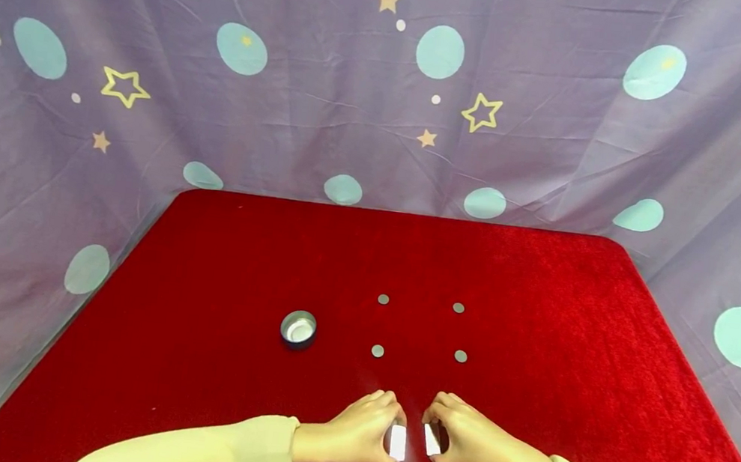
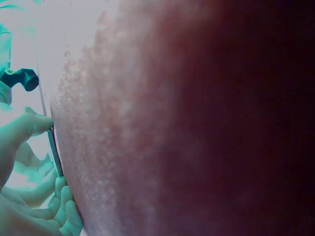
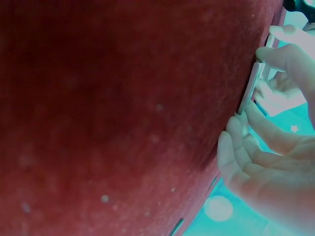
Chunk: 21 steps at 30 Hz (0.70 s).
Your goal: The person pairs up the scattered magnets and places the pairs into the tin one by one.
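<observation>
Near the front of the red cloth, my left hand (image 1: 359, 432) pinches a small white rectangular piece (image 1: 398, 443) between thumb and fingers. Facing it a short gap away, my right hand (image 1: 474, 439) pinches a similar white piece (image 1: 432, 440). Both pieces look bright and glossy in the head view. Seen edge-on in the left wrist view, the left piece (image 2: 55, 153) is thin and flat, close over the cloth. The right wrist view shows the other thin piece (image 3: 250, 88) with thumb and fingertips at its opposite ends.
Beyond the hands lie several small grey discs (image 1: 377, 351), spaced out like the corners of a square. To their left stands a small round open tin (image 1: 298, 329) with a dark outside and pale inside. A patterned purple curtain (image 1: 332, 76) encloses the red table (image 1: 203, 274).
</observation>
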Each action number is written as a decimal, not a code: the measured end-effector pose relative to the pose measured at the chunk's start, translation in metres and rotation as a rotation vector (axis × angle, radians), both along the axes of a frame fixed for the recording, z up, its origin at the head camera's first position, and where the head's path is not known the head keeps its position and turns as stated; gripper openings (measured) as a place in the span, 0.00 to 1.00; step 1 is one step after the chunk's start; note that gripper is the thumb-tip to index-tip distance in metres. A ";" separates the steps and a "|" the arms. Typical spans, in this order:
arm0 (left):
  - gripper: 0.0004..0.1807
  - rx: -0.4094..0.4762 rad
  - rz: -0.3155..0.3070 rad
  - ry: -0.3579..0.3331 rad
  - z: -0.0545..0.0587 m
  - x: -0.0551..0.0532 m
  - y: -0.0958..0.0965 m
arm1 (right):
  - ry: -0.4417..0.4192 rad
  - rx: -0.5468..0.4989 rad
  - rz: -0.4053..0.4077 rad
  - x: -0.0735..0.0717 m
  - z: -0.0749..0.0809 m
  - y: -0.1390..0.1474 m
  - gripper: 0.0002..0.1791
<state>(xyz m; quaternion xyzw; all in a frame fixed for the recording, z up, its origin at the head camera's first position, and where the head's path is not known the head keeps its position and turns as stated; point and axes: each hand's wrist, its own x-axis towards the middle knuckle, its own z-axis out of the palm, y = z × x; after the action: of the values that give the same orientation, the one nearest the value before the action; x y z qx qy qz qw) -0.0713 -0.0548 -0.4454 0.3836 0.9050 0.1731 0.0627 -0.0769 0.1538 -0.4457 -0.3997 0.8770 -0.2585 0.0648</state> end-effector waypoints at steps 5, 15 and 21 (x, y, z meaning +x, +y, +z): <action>0.20 -0.010 0.001 -0.009 0.001 0.000 0.003 | 0.001 0.011 0.000 0.000 0.001 -0.004 0.18; 0.21 -0.020 0.028 -0.036 0.001 0.000 0.006 | -0.037 0.041 -0.021 0.002 -0.001 -0.008 0.18; 0.22 -0.004 0.046 -0.025 0.000 0.001 0.007 | -0.023 0.035 -0.043 0.003 -0.001 -0.009 0.18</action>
<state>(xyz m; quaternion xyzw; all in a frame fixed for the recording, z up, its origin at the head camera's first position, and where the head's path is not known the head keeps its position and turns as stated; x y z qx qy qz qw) -0.0701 -0.0475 -0.4453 0.3602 0.9131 0.1774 0.0709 -0.0739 0.1447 -0.4465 -0.3766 0.8889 -0.2493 0.0763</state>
